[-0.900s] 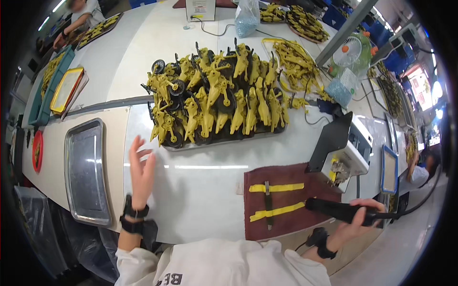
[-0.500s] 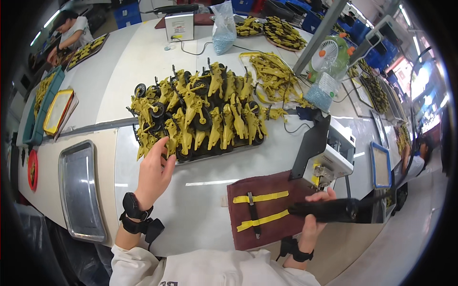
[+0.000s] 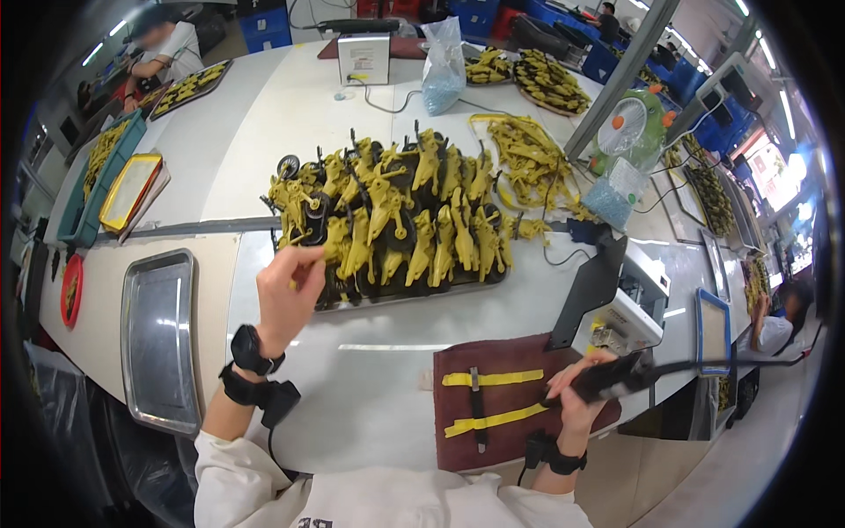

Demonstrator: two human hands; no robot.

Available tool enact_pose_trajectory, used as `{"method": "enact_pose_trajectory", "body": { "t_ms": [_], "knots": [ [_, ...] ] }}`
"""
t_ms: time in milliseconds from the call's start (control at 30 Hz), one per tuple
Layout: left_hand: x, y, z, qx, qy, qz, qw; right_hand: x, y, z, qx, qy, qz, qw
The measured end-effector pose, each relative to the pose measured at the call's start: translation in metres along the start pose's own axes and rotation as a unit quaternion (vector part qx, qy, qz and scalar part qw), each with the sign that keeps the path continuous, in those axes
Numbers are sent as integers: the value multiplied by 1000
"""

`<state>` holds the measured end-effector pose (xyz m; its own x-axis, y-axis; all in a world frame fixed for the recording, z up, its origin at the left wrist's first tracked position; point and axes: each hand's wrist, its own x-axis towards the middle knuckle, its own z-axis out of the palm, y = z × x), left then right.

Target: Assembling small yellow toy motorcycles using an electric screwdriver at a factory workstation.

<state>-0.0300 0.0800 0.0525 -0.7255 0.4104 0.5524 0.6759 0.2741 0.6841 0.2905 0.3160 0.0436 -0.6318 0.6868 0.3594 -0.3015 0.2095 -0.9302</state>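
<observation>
Yellow-and-black toy motorcycles [image 3: 378, 211] stand packed in rows on a tray [image 3: 414, 297] at the middle of the table. My left hand [image 3: 289, 295] is at the tray's front left corner, thumb and forefinger pinched together against a yellow toy motorcycle [image 3: 334, 239]; its fingers partly hide the contact. My right hand [image 3: 576, 392] is wrapped round a black corded electric screwdriver [image 3: 612, 377], held over the right edge of a dark red mat [image 3: 458, 414]. Two yellow strips and a black bar with metal ends [image 3: 478, 409] lie on the mat.
A white screw feeder with a black side plate [image 3: 585, 290] stands right of the mat. Beyond the tray are a tray of yellow parts [image 3: 528, 150], bags of blue pellets [image 3: 443, 75] and a green fan [image 3: 625, 128]. A metal tray [image 3: 158, 326] lies left. People work farther off.
My left hand's fingers have closed into a pinch at the tray's corner. My right hand has turned the screwdriver, its rear end now tilted up to the right. The whole view has shifted slightly.
</observation>
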Motion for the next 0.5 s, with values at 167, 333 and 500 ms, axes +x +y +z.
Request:
{"method": "enact_pose_trajectory", "body": {
  "t_ms": [167, 333, 500],
  "knots": [
    [15, 3, -22, -54, -7, 8, 998, 2, -4, 9, -8, 97, -10, 995],
    [7, -3, -45, -69, -21, -15, 997, 5, -8, 0, -28, 87, 17, 996],
    [-14, -11, -54, -7, -6, 39, 999, 6, 9, -14, -74, 78, -11, 994]
  ]
}}
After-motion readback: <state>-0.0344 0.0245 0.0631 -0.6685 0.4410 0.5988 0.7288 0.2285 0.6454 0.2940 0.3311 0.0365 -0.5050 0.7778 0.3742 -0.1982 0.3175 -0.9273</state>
